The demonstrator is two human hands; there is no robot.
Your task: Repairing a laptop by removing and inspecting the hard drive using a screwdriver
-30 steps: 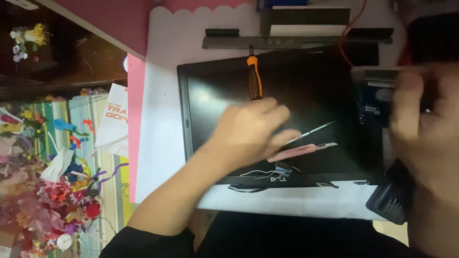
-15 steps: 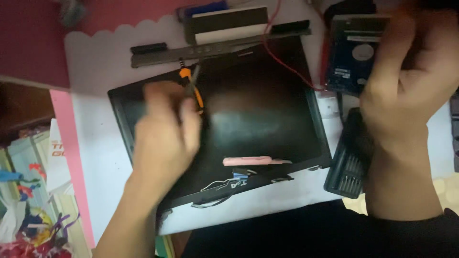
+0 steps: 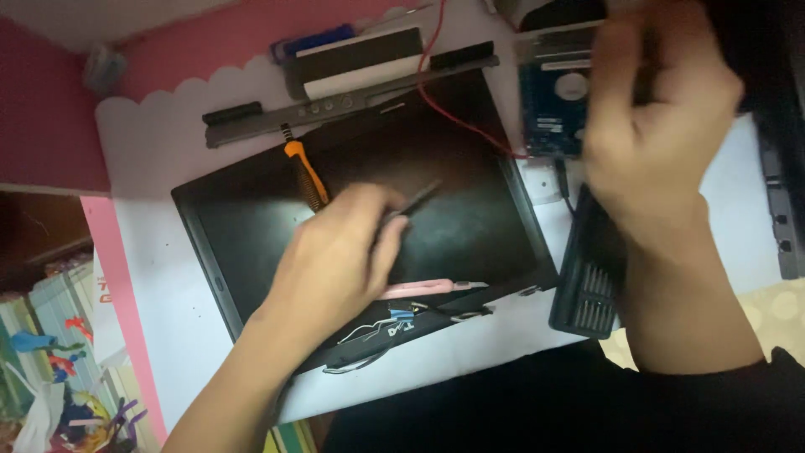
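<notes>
A thin metal tool (image 3: 411, 204), tweezers or a fine driver, is pinched in the fingers of the left hand (image 3: 335, 260), which is curled over the middle of a dark screen panel (image 3: 470, 218). The panel lies flat on the white surface (image 3: 168, 159). The tool's tip is pointed up and to the right above the glass; whether it touches the panel cannot be told.

The right hand (image 3: 654, 143) is raised at the panel's upper right corner and is blurred. It is closed about something near a hard drive (image 3: 553, 101) with a blue label, but what is grasped cannot be told.

An orange-handled screwdriver (image 3: 303, 172) lies on the panel's upper left part, just beside the left hand. A pink pry tool (image 3: 428, 288) rests along the lower edge, near loose wires (image 3: 377, 331) at the bottom frame. A red wire (image 3: 457, 117) is run across the upper right corner. A grey hinge strip (image 3: 335, 107) lies above the panel, and a black bit case (image 3: 587, 285) sits to its right.

The step in hand is judged to be disassembly of the panel, with a tool just taken up. A next move would call for the tip to be steadied and set with care on a small fastener or connector, without scratching the glass.
</notes>
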